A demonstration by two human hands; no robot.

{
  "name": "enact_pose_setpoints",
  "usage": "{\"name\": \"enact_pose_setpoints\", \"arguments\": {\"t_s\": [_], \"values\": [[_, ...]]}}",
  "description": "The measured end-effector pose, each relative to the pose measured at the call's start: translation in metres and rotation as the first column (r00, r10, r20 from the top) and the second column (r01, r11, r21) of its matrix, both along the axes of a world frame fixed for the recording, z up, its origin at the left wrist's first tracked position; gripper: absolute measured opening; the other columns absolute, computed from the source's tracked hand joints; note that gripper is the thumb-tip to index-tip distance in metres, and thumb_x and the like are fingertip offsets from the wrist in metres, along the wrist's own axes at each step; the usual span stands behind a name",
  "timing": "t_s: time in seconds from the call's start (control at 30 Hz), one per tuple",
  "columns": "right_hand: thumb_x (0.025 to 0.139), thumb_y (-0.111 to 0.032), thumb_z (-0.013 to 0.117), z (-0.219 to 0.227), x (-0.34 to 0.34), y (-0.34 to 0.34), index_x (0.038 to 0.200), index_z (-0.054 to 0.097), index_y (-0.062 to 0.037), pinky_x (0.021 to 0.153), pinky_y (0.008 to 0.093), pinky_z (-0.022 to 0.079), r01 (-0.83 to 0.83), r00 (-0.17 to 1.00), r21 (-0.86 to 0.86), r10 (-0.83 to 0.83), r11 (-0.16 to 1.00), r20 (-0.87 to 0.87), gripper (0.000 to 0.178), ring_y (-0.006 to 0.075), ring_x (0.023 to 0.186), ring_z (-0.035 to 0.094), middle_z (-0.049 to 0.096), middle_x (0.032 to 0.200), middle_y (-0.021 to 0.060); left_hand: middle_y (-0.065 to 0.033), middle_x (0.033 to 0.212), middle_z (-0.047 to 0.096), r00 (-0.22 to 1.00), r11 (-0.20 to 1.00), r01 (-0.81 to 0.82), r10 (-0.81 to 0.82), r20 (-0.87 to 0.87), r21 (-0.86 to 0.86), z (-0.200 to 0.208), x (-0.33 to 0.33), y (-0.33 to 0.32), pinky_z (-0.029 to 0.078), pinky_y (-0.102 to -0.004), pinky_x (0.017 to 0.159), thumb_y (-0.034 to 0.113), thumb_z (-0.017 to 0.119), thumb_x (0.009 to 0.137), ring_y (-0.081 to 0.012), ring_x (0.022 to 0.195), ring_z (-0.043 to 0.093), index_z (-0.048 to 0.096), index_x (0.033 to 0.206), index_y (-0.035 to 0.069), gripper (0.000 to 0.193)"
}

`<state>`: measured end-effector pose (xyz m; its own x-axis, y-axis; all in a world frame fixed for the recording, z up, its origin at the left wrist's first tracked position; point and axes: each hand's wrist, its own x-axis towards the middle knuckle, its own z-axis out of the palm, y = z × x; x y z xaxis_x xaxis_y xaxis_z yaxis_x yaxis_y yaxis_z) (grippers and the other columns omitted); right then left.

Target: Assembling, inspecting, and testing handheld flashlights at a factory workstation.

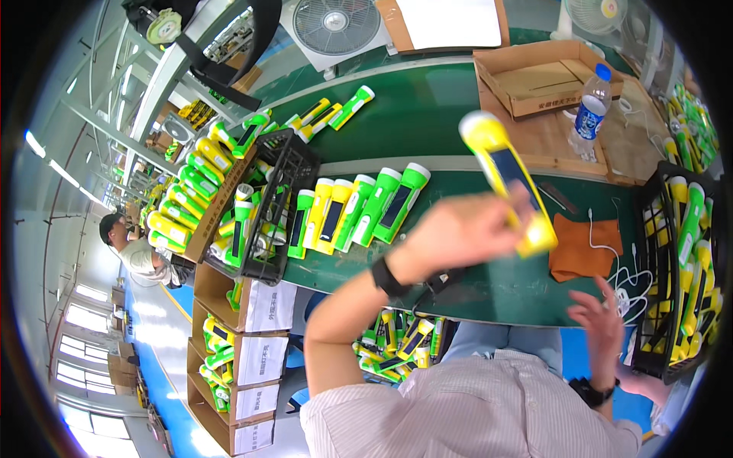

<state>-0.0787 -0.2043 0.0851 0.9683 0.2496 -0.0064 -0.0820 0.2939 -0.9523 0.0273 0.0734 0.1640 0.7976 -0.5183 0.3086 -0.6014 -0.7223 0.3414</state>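
My left hand (469,229) is closed round a yellow flashlight (527,202) with a white head and a dark panel. It is tilted above the green table, its head pointing up and to the left, and slightly blurred. To the right, my right hand (599,320) hovers by the table's front edge with its fingers apart and nothing in them. Near it lie an orange-brown cloth (573,256) and a white charging cable (633,284). Left of my left hand, several green and yellow flashlights (359,208) lie side by side on the table.
Black crates of flashlights stand at the left (304,156) and right (647,305). At the back are a cardboard tray (527,103), a water bottle (590,114) and a fan (336,27). Cardboard bins (256,359) are stacked lower left. A person (145,252) is farther left.
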Motion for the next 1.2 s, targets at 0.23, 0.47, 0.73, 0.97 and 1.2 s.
{"name": "enact_pose_setpoints", "arguments": {"t_s": [0.23, 0.47, 0.73, 0.97, 1.2], "values": [[0.087, -0.023, 0.046, -0.016, 0.004, 0.063, 0.137, 0.015, -0.0113, 0.090, 0.0337, 0.041, 0.094, 0.982, 0.301, -0.039, 0.949, -0.183, 0.060, 0.0228, 0.107, 0.049, 0.041, 0.125, 0.0127, -0.0081, 0.114, 0.050, 0.822, 0.928, 0.366, -0.360, 0.441, 0.074, -0.070, -0.072, -0.052, 0.050, -0.0268, 0.068, 0.010, 0.058, 0.070, -0.0207, 0.083, 0.055, 0.055, 0.098, 0.010, 0.029], [0.069, -0.001, 0.059, -0.015, 0.002, 0.063, 0.124, 0.042, -0.0072, 0.085, 0.0346, 0.042, 0.507, 0.827, -0.690, -0.068, 0.516, 0.558, 0.058, 0.0323, 0.101, 0.053, 0.052, 0.114, 0.0156, -0.0108, 0.123, 0.043, 0.761, 0.162, -0.472, -0.421, -0.494, -0.866, -0.112, -0.087, -0.080, 0.044, -0.0287, 0.082, 0.003, 0.052, 0.083, -0.0160, 0.103, 0.050, 0.043, 0.118, 0.004, 0.036], [0.071, 0.000, 0.059, -0.072, 0.022, 0.045, 0.121, 0.040, -0.0034, 0.086, 0.0333, 0.040, 0.501, 0.849, -0.561, -0.249, 0.659, 0.466, 0.054, 0.0295, 0.099, 0.053, 0.053, 0.109, 0.0178, -0.0178, 0.099, 0.056, 0.503, 0.547, -0.782, 0.837, 0.217, -0.298, -0.092, -0.021, 0.170, 0.042, -0.0424, 0.080, 0.011, 0.054, 0.077, -0.0338, 0.096, 0.050, 0.056, 0.099, 0.003, 0.024], [0.072, -0.002, 0.059, -0.091, 0.024, 0.032, 0.121, 0.039, -0.0021, 0.084, 0.0318, 0.039, 0.493, 0.863, -0.530, -0.308, 0.690, 0.401, 0.053, 0.0248, 0.095, 0.052, 0.052, 0.107, 0.0161, -0.0151, 0.114, 0.048, 0.582, 0.541, -0.792, 0.809, 0.080, 0.284, -0.119, -0.025, 0.272, 0.044, -0.0462, 0.081, 0.046, 0.061, 0.071, -0.0374, 0.103, 0.045, 0.054, 0.110, 0.020, 0.047], [0.073, -0.004, 0.058, -0.083, 0.025, 0.036, 0.121, 0.039, -0.0016, 0.082, 0.0306, 0.039, 0.471, 0.878, -0.515, -0.321, 0.716, 0.356, 0.051, 0.0221, 0.092, 0.051, 0.051, 0.105, 0.0141, -0.0256, 0.116, 0.045, 0.607, 0.530, -0.683, 0.795, -0.013, 0.502, -0.108, -0.014, 0.271, 0.040, -0.0450, 0.087, 0.060, 0.049, 0.073, -0.0424, 0.108, 0.042, 0.058, 0.110, 0.016, 0.058]]}}
